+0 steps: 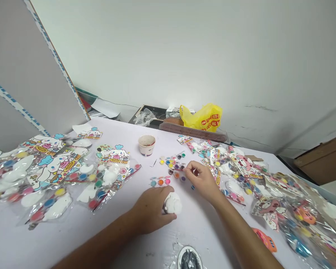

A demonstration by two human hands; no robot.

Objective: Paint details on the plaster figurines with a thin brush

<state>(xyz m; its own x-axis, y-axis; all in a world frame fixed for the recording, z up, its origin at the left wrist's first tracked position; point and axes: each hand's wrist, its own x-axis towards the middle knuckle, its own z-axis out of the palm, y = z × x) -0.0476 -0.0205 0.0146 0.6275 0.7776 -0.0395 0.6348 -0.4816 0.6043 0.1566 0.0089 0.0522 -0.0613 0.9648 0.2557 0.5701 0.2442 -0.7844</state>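
Observation:
My left hand point(154, 209) is wrapped round a small white plaster figure point(173, 203), gripping it from the left just above the table. My right hand point(201, 178) is closed in a pinch beside several small paint pots point(176, 174). What its fingertips hold, if anything, is too small to make out. Just left of the right hand, more paint pots point(160, 182) in blue, orange and pink have their lids up. A paper cup point(146, 145) with a stained inside stands behind the pots. A thin dark stick point(155, 163) lies near it.
Clear packets point(84, 175) with white plaster pieces and paint pots cover the left side. More packets point(240, 168) spread over the right. A round dark object with a pale rim point(189, 257) lies at the front edge. A yellow plastic bag point(203, 117) sits behind the table by the wall.

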